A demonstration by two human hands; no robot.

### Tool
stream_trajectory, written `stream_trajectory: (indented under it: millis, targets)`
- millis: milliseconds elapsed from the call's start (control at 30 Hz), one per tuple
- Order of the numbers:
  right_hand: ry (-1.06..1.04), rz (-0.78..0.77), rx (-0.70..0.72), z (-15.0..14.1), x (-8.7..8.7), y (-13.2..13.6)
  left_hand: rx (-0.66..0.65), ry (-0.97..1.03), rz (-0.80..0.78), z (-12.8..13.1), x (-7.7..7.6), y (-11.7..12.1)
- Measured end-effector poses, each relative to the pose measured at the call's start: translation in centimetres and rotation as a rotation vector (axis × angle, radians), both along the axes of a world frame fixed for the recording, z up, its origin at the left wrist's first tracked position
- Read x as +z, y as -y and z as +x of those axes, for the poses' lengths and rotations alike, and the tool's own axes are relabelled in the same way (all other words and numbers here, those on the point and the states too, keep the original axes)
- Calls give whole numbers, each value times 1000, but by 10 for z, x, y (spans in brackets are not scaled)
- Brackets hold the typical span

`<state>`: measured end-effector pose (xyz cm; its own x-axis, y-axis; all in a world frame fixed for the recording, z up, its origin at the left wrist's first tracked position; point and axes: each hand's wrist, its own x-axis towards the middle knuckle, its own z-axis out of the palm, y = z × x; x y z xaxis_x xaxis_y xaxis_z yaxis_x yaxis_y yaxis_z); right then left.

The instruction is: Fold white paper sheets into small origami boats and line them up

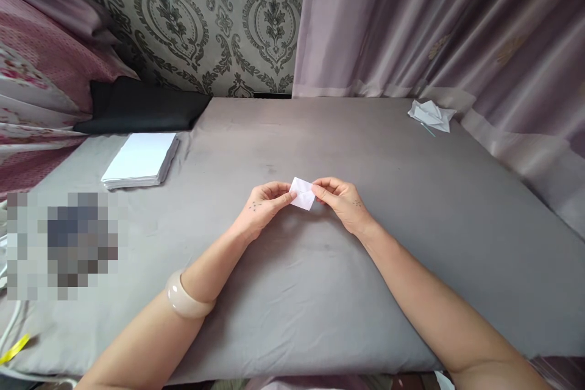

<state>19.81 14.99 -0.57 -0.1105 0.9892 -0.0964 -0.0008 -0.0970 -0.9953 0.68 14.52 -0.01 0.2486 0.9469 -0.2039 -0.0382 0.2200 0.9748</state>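
Observation:
A small folded piece of white paper [302, 194] is held up over the middle of the grey cloth-covered table [283, 292]. My left hand [266, 204] pinches its left edge between thumb and fingers, with a pale bangle [188, 297] further down that forearm. On the opposite edge, my right hand [339, 198] pinches the paper the same way. Faint creases cross the paper's face. Its underside, and some of the fingertips behind it, are hidden.
A stack of white paper [141, 158] lies at the left, before a black folded cloth [146, 106]. Several folded white papers [430, 114] sit at the far right beside a thin bluish stick [428, 129]. A yellow strip [15, 348] and white cable [11, 323] lie near left. Curtains [388, 24] hang behind.

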Motion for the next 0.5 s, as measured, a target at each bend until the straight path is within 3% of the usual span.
stream_trajectory:
  millis: [367,500]
  targets:
    - [49,-41,57,-3,3,3,-34,-115,19,-2,-3,0]
    - [68,-41,52,-2,1,2,-22,-64,18,-2,-3,-2]
